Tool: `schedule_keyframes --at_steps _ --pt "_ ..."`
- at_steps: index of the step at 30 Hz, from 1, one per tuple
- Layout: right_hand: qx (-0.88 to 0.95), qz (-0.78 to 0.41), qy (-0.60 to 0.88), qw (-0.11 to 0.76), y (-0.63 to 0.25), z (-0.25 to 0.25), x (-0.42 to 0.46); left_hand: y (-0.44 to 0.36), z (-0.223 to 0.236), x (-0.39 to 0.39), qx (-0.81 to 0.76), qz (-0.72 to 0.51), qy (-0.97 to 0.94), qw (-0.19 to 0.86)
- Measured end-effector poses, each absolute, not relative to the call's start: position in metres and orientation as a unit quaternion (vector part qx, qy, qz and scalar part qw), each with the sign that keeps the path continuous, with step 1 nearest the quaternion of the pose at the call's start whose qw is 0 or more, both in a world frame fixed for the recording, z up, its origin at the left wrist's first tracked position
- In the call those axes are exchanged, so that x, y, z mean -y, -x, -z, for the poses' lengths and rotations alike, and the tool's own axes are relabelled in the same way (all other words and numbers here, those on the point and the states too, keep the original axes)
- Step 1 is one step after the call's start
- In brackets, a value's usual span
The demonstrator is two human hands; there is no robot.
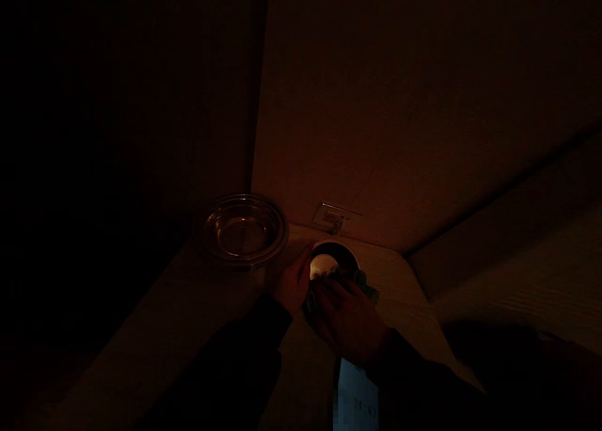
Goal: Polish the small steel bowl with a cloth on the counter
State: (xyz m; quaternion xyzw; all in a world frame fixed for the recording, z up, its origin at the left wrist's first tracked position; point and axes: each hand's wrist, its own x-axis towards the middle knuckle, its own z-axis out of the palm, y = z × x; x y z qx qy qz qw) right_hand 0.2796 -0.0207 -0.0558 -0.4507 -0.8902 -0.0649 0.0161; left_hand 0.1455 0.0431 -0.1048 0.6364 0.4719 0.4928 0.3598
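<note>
The scene is very dark. A round, deep container with a pale rim stands on the wooden surface, and a bright pale patch lies inside it. My left hand is closed against its left side, the thumb side near the rim. Bent over the container's front is my right hand, its fingertips at the opening. A crumpled dark green thing, perhaps a cloth or sponge, sticks out beside the right fingers; how much of it they grip is hidden.
Left of the container, a shiny round metal dish rests near the table's back edge. A wall with a socket or switch plate rises behind. Below my right wrist, a lit phone-like screen shows.
</note>
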Motion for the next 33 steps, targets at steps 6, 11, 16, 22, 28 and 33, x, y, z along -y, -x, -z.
schedule_keyframes --at_steps 6,11,16,22,28,33 --pt "0.890 0.074 0.449 0.014 -0.285 0.057 0.027 -0.147 0.104 -0.043 -0.476 -0.491 -0.637 0.356" --pt "0.879 0.077 0.470 0.041 -0.266 0.068 0.019 -0.143 0.101 -0.042 -0.511 -0.487 -0.628 0.326" --pt "0.905 0.074 0.419 0.005 -0.296 0.069 0.022 -0.140 0.103 -0.043 -0.490 -0.475 -0.656 0.323" --pt "0.905 0.077 0.417 0.022 -0.298 0.068 0.022 -0.143 0.097 -0.043 -0.497 -0.476 -0.650 0.324" --pt "0.883 0.067 0.462 0.051 -0.265 0.068 0.018 -0.142 0.100 -0.044 -0.483 -0.498 -0.631 0.348" --pt "0.915 0.050 0.399 0.008 -0.294 0.063 0.020 -0.141 0.100 -0.045 -0.470 -0.500 -0.623 0.375"
